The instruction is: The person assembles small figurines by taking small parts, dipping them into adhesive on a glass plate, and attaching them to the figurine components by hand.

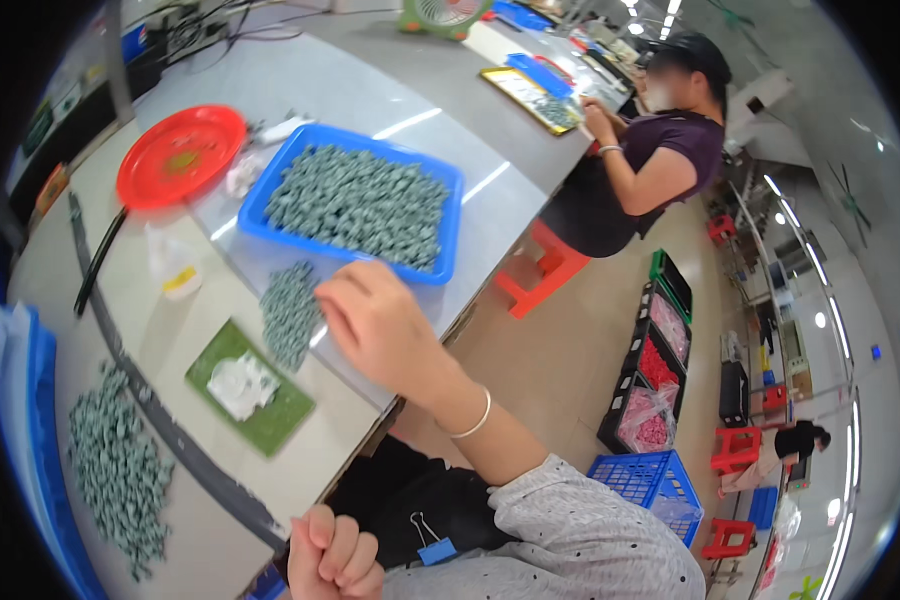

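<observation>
My right hand [380,325], with a bracelet on its wrist, reaches over the table. Its fingers are pinched together beside a small heap of grey-green pieces [290,315]; whatever they hold is hidden. My left hand [335,555] is curled closed near the front edge, low in view, and its contents do not show. Just beyond my right hand stands a blue tray [425,273] full of the same small pieces. A green board [288,418] bearing a white paste-like mass [242,387] lies between my hands. A larger pile of the pieces [118,475] spreads at the left.
A red round plate [148,180], a white bottle with a yellow label [175,270] and a black rod [100,262] lie farther back. A blue bin [45,440] stands at the left edge. A co-worker [655,150] sits at the right near a red stool [545,270]. Floor crates [645,495] stand behind.
</observation>
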### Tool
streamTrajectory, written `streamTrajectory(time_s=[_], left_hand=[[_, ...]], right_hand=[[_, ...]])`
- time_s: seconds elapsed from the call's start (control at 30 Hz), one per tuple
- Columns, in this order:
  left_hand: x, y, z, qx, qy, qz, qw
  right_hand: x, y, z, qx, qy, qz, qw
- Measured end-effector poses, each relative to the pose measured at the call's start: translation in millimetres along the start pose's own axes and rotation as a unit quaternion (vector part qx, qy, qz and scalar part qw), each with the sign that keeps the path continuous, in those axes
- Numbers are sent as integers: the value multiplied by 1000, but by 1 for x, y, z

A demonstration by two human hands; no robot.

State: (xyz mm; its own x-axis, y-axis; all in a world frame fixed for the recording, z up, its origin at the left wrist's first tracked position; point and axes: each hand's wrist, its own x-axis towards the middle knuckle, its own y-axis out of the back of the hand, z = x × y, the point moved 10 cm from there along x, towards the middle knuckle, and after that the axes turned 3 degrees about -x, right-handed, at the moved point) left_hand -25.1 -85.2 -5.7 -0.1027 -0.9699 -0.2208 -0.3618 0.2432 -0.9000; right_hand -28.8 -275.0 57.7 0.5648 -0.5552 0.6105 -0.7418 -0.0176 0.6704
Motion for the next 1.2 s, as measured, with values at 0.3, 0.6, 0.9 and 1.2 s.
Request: streamTrajectory(time_s=[0.3,0.6,0.9,1.2], left_hand=[[0,-5,9,119,-36,39,991],[-10,-10,10,213,-34,-47,975],[-30,-36,59,581,-275,-15,766],[-31,-70,64,737,-379,21,559]], right_hand=[[-2,10,6,-43,-4,6,999],[-4,2,0,-61,-2,-5,998],[-8,10,0,-44,-21,12,999],[-48,25,-128,109,163,-62,979]])
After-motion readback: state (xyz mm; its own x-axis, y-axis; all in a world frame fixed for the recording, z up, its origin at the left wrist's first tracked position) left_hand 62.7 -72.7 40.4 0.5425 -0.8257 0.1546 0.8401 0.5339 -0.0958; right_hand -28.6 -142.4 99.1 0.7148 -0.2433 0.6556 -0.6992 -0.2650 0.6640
